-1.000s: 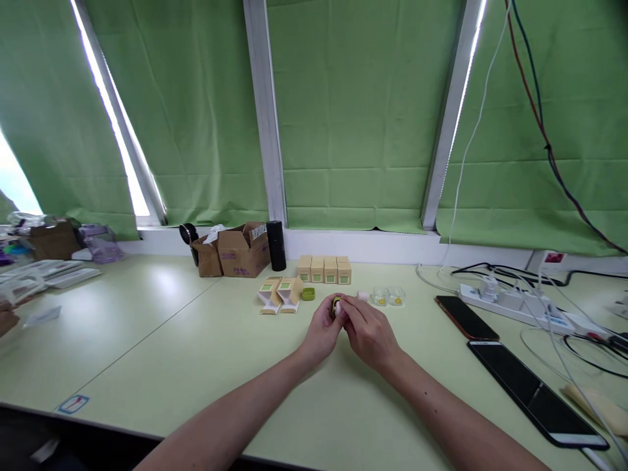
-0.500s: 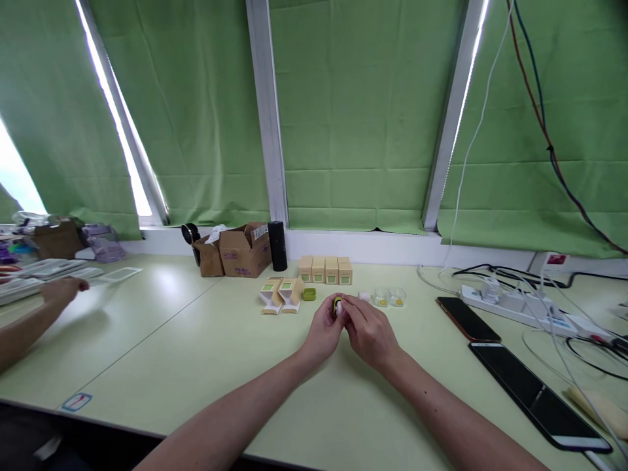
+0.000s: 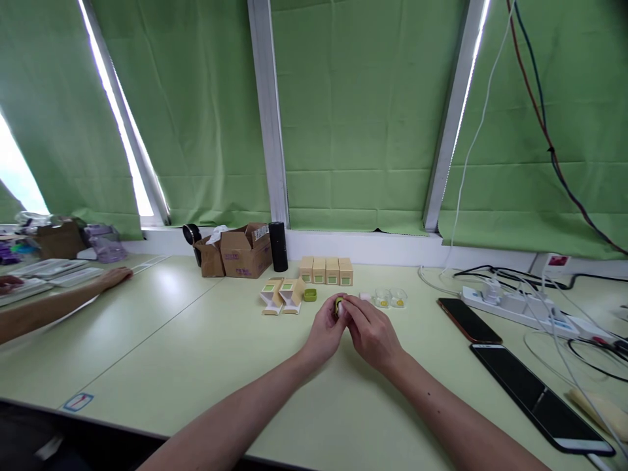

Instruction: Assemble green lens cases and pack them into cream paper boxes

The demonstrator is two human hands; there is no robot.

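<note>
My left hand (image 3: 324, 326) is wrapped round a small olive-green container (image 3: 337, 302) with a dark inside, held up above the table. My right hand (image 3: 371, 327) meets it, its fingers pinched at the container's opening around a small white piece (image 3: 340, 310), mostly hidden by the fingertips. Beyond my hands sits a green square container (image 3: 309, 295). To its left stand two opened tan cartons (image 3: 281, 296). A small pinkish-white block (image 3: 365, 296) and two clear cups (image 3: 390, 298) with yellow bits inside lie to the right.
Several closed tan boxes (image 3: 326, 271) stand in a row at the back. A brown cardboard box (image 3: 245, 252) and black cylinder (image 3: 278, 246) are left of them. Phone (image 3: 470, 320), tablet (image 3: 542, 399) and power strip (image 3: 520, 309) lie right. Another person's arm (image 3: 73, 297) reaches in at left.
My hands stay together around the green container with hardly any movement. At the left, the other person's hand has moved right and farther back over the table, and a second hand now shows.
</note>
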